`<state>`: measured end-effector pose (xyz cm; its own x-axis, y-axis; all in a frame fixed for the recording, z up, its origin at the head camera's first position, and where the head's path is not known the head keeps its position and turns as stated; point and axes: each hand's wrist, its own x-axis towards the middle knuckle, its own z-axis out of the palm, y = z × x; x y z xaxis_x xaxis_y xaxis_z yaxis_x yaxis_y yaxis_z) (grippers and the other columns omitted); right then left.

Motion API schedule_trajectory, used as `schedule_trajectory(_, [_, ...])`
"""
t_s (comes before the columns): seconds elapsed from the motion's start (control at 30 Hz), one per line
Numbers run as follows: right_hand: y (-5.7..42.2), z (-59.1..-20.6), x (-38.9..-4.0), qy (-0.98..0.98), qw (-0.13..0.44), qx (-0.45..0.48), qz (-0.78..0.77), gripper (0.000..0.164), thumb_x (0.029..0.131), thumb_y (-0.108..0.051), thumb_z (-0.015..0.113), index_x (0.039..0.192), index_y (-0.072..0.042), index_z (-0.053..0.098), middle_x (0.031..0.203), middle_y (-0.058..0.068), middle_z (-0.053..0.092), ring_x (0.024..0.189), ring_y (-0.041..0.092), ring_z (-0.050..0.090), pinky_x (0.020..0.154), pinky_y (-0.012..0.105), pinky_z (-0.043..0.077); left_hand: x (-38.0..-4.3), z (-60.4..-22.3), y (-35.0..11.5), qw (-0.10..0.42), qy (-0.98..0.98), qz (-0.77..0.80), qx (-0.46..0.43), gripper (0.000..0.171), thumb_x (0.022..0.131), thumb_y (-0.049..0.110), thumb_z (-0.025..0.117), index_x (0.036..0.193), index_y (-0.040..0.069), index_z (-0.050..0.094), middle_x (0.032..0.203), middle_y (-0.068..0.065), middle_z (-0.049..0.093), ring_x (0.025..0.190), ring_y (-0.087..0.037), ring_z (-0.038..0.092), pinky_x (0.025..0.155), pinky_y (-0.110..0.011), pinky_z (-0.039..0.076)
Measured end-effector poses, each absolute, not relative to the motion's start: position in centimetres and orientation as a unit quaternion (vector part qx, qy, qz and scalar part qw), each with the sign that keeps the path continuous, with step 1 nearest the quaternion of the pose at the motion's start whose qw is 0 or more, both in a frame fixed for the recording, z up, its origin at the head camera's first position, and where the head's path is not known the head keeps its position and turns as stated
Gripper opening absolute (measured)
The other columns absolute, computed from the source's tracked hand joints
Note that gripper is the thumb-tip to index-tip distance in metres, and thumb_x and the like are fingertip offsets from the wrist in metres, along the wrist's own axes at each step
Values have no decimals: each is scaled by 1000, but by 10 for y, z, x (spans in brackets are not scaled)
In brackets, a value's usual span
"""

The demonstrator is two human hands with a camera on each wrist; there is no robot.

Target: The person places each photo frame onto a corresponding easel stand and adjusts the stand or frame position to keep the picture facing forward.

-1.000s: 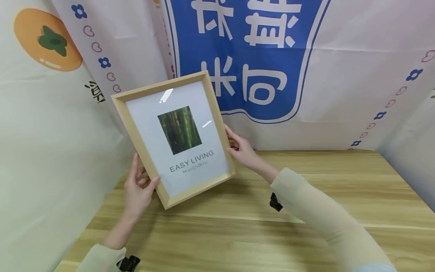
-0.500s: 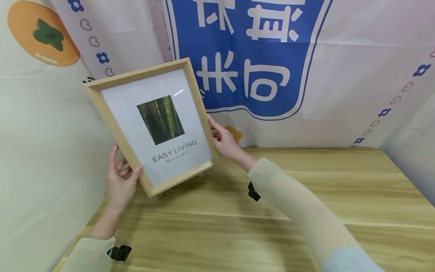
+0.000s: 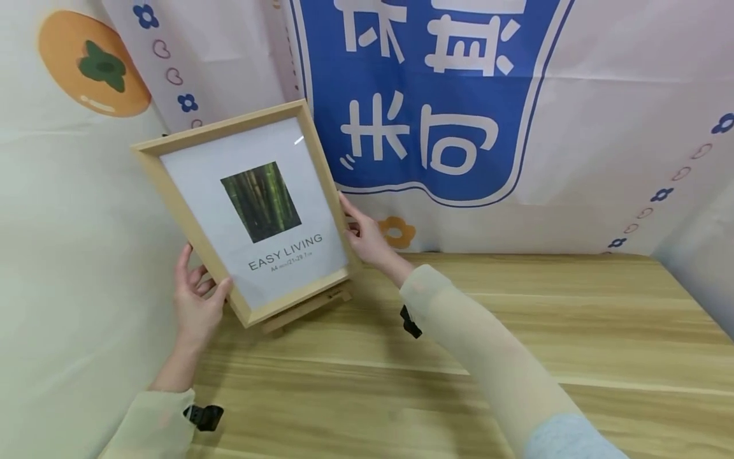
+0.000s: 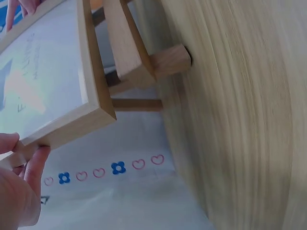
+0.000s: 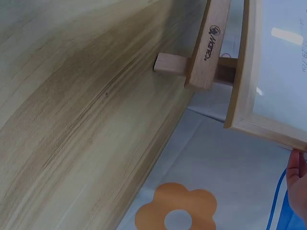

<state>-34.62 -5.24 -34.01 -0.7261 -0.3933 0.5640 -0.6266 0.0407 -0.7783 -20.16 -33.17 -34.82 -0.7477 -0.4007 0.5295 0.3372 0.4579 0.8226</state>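
Note:
A light-wood picture frame [image 3: 188, 220], holding a white sheet with a bamboo photo [image 3: 260, 201] and "EASY LIVING" lettering, leans back, tilted sideways. My left hand [image 3: 197, 306] grips its lower left side, thumb toward the front and fingers behind. On the opposite side, my right hand [image 3: 369, 239] holds the right edge; some of its fingers are hidden behind. Just below the frame's bottom edge shows the ledge of a small wooden easel [image 3: 309, 309]. In the left wrist view, the easel's ledge [image 4: 128, 40] and feet stand in front of the frame's bottom edge, with a gap between.
The wood-grain table [image 3: 459, 370] extends in front and to the right. Behind it hangs a white cloth [image 3: 602, 159] with a blue printed panel [image 3: 418, 102]. Another cloth wall [image 3: 63, 255], bearing a printed persimmon, closes the left side.
Both hands have carried the picture frame to the left and slightly up in view. The easel's ledge, hidden before, has come into sight below the frame.

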Motion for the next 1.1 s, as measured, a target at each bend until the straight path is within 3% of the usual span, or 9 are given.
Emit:
schedule_trajectory(0.4, [-62, -353, -349, -733, 95, 334, 585, 74, 90, 20, 46, 154, -10, 25, 145, 21, 43, 120, 33, 54, 94, 32, 51, -207, -364, -338, 355, -778, -517, 19, 88, 84, -17, 62, 155, 16, 21, 120, -19, 56, 82, 0, 58, 70, -9, 50])
schedule_trajectory(0.7, [-66, -359, -354, -748, 98, 311, 578, 75, 90, 20, 47, 154, -12, 25, 152, 15, 35, 130, 30, 45, 98, 34, 48, -208, -363, -333, 349, -776, -525, 6, 89, 84, -19, 61, 155, 18, 22, 126, -23, 55, 86, -5, 58, 73, -9, 50])
schedule_trajectory(1.1, [-72, -360, -360, -775, 79, 287, 557, 74, 93, 15, 47, 155, -17, 24, 152, 12, 36, 129, 28, 46, 99, 34, 47, -211, -363, -338, 319, -796, -514, 28, 90, 86, -15, 61, 156, 23, 18, 133, -27, 51, 85, -1, 57, 72, -9, 50])
